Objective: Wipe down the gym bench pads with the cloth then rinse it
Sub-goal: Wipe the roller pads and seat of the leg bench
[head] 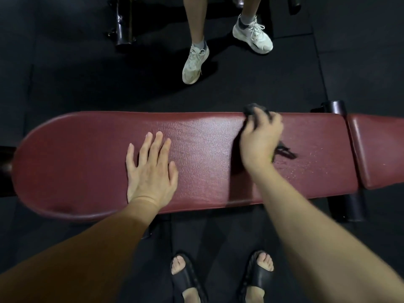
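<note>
Underfoot, black rubber floor [65, 84] surrounds the maroon bench pad [196, 138]. Left hand [150, 169] lies flat, fingers spread, at its centre; right hand [260, 138] grips the dark cloth [253, 109] towards two o'clock, against the far edge.

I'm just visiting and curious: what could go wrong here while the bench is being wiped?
1. The pad looks damp near the cloth; the flat left hand leaning on it might slip.
2. The cloth's loose end trails from the right hand and may miss spots.
3. Someone's shoes stand just beyond the bench, so a wide sweep could crowd them.
</note>
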Action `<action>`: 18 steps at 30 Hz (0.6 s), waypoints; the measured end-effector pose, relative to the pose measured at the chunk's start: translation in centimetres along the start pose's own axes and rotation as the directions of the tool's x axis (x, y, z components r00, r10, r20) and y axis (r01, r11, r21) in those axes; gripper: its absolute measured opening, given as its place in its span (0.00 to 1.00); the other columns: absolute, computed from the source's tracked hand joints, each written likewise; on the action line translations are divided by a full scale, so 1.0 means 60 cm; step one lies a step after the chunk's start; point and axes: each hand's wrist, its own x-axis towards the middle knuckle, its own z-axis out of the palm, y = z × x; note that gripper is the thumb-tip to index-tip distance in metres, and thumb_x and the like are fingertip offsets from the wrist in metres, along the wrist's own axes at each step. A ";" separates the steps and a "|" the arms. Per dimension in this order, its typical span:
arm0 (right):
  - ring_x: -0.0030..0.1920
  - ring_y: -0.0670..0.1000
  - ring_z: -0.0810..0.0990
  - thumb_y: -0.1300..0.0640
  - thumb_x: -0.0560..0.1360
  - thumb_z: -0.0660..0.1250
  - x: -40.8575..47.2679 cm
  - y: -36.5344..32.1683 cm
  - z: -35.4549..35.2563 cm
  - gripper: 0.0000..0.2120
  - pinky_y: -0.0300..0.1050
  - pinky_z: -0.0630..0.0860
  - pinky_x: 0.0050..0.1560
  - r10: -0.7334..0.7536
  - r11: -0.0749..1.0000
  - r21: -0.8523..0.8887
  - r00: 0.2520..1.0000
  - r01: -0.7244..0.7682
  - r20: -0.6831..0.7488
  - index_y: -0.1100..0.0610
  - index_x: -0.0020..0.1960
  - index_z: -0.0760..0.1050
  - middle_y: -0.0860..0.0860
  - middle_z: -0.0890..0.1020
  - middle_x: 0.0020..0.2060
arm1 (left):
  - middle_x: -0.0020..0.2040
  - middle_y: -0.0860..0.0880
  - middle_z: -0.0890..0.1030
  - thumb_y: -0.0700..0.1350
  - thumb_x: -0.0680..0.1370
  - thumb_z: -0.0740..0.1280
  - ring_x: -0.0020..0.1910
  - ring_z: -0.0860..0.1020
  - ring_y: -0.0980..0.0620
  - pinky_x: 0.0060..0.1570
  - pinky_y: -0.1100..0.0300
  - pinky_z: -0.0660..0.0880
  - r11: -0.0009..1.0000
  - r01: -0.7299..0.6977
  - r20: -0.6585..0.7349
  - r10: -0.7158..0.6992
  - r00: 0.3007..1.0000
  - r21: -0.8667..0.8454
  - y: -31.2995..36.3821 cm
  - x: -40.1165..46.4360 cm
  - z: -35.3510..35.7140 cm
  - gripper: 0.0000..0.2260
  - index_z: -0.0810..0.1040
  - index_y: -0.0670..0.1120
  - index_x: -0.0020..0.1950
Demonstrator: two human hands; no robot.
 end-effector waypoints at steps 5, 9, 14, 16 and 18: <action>0.57 0.63 0.77 0.61 0.75 0.68 -0.098 -0.135 0.033 0.18 0.54 0.73 0.60 -0.492 0.868 0.209 0.837 0.451 0.238 0.58 0.65 0.81 0.60 0.77 0.62 | 0.83 0.48 0.58 0.54 0.83 0.48 0.83 0.51 0.48 0.79 0.38 0.48 1.000 0.009 0.011 -0.009 1.000 -0.003 0.004 0.001 -0.006 0.28 0.61 0.47 0.82; 0.59 0.63 0.78 0.60 0.78 0.69 -0.012 0.010 -0.024 0.14 0.51 0.73 0.63 -0.380 0.925 0.058 0.909 0.375 0.171 0.57 0.62 0.82 0.61 0.79 0.61 | 0.84 0.48 0.56 0.53 0.84 0.51 0.83 0.50 0.48 0.80 0.38 0.46 1.000 0.010 0.019 -0.009 1.000 -0.015 0.005 0.000 -0.007 0.26 0.60 0.48 0.82; 0.56 0.61 0.76 0.58 0.79 0.65 -0.020 0.050 -0.044 0.15 0.54 0.74 0.59 -0.007 0.998 -0.061 1.000 0.007 0.010 0.55 0.65 0.81 0.59 0.78 0.60 | 0.84 0.49 0.55 0.54 0.84 0.50 0.83 0.49 0.49 0.80 0.38 0.46 1.000 0.009 0.017 -0.009 1.000 -0.005 0.006 0.000 -0.004 0.27 0.58 0.48 0.83; 0.55 0.61 0.76 0.59 0.76 0.66 -0.077 -0.023 -0.011 0.17 0.54 0.73 0.59 -0.041 0.999 0.020 0.999 0.041 0.015 0.55 0.64 0.81 0.59 0.78 0.58 | 0.84 0.49 0.56 0.54 0.84 0.51 0.83 0.49 0.49 0.80 0.38 0.46 1.000 0.008 0.010 -0.008 1.000 -0.002 0.006 -0.001 -0.004 0.27 0.58 0.48 0.83; 0.55 0.61 0.76 0.59 0.76 0.66 -0.149 -0.098 0.008 0.18 0.55 0.74 0.59 -0.227 0.972 0.093 0.965 0.216 0.134 0.56 0.65 0.81 0.59 0.78 0.59 | 0.84 0.49 0.56 0.53 0.84 0.51 0.83 0.50 0.49 0.79 0.38 0.47 1.000 0.015 0.000 -0.015 1.000 -0.001 0.005 -0.001 -0.004 0.27 0.59 0.48 0.82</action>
